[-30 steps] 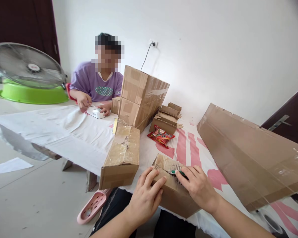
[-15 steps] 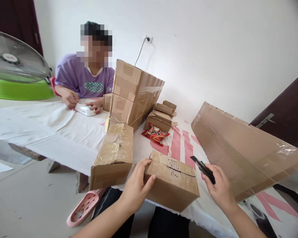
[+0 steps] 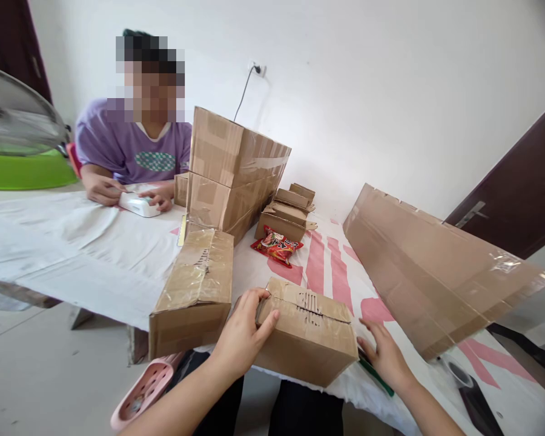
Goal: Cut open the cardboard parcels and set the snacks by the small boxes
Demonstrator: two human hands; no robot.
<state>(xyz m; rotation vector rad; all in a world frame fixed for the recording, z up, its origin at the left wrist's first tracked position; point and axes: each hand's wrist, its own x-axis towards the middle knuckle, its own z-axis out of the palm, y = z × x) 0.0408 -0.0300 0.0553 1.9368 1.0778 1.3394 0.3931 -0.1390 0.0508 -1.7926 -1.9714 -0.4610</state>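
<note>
My left hand [image 3: 244, 330] grips the left end of a small taped cardboard box [image 3: 306, 345], thumb and fingers at its upper edge. The box stands at the table's near edge, with a slit and printed marks along its top. My right hand [image 3: 386, 354] is open beside the box's right end, fingers spread. Under that hand a green and black utility knife [image 3: 376, 374] lies on the cloth, partly hidden by the palm. A second taped box [image 3: 195, 275] stands just left of my left hand.
Tall cardboard boxes [image 3: 236, 157] stand behind, near a red snack packet [image 3: 277, 245] and a small open box [image 3: 284, 221]. A large cardboard piece [image 3: 427, 260] leans at right, near a tape roll [image 3: 458, 372]. Across the table, a person [image 3: 136, 151] handles a white device [image 3: 140, 204].
My right hand has let go of the utility knife, which now lies on the table by the box. My left hand stays on the box. The view has shifted slightly right.
</note>
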